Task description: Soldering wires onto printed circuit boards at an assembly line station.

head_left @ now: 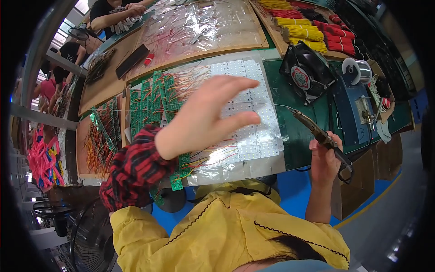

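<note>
My left hand [206, 115] is raised above the bench with its fingers spread, and a thin strand of solder wire [267, 104] runs from it to the right. It hovers over a panel of white LED strip boards [258, 131]. My right hand [324, 158] grips a soldering iron [317, 131] by the handle, tip pointing up-left just off the panel's right edge. Green circuit boards with red and yellow wires [154, 99] lie left of the white panel.
A small black fan [306, 72] and a blue solder stand with a wire spool [358, 70] sit on the right. Bundles of yellow and red wires [308, 27] lie at the back. Another person's hands [129, 11] work at the far bench. A floor fan [90, 235] stands lower left.
</note>
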{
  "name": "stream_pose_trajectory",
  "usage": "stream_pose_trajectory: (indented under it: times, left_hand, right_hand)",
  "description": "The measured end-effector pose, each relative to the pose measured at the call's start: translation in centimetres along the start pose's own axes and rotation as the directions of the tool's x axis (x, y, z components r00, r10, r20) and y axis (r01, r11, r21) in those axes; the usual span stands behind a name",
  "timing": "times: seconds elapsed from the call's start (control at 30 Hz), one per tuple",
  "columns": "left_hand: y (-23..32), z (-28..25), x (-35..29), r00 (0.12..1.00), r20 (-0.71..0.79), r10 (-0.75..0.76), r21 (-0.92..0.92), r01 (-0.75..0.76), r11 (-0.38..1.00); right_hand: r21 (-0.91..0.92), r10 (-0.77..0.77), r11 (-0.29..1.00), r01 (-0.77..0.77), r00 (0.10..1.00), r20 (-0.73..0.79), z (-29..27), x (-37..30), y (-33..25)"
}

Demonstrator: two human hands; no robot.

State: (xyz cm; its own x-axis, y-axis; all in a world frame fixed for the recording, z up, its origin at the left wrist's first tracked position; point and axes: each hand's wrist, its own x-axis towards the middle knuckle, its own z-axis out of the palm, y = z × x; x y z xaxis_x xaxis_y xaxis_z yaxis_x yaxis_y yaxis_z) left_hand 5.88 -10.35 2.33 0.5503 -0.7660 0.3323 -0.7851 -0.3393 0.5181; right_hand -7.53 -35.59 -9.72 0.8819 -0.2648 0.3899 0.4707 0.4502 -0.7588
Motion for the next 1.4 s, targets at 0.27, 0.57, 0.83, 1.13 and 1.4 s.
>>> stream_pose_trajectory:
  times: [0.27, 0.57, 0.83, 1.13, 1.4]
  left_hand:
    - [-1.0, 1.7, 1.3, 0.989, 0.004, -0.145, -0.210, 0.143, 0.967]
    - [-5.9, -2.3, -1.3, 0.896, -0.254, -0.365, -0.087, 0.355, 0.931]
    - [-9.6, -5.7, -4.6, 0.757, -0.383, -0.528, -0.195, 0.493, 0.848]
    - [-7.8, -3.3, -3.8, 0.810, -0.297, -0.506, -0.228, 0.455, 0.861]
    - [-7.6, -2.2, -3.7, 0.821, -0.273, -0.501, -0.183, 0.467, 0.865]
  right_hand:
    - [0.046, 0.060, 0.997, -0.054, 0.988, -0.142, 0.3, -0.7, -0.1]
    - [0.106, 0.080, 0.993, -0.055, 0.965, -0.251, 0.0, -0.4, 0.6]
    - [0.010, 0.053, 0.999, -0.053, 0.956, -0.289, -0.7, -0.8, 0.5]
    - [0.067, -0.020, 0.997, 0.043, 0.948, -0.316, -0.9, -0.8, 0.2]
    - [0.030, -0.042, 0.998, 0.057, 0.927, -0.372, -0.4, -0.9, -0.2]
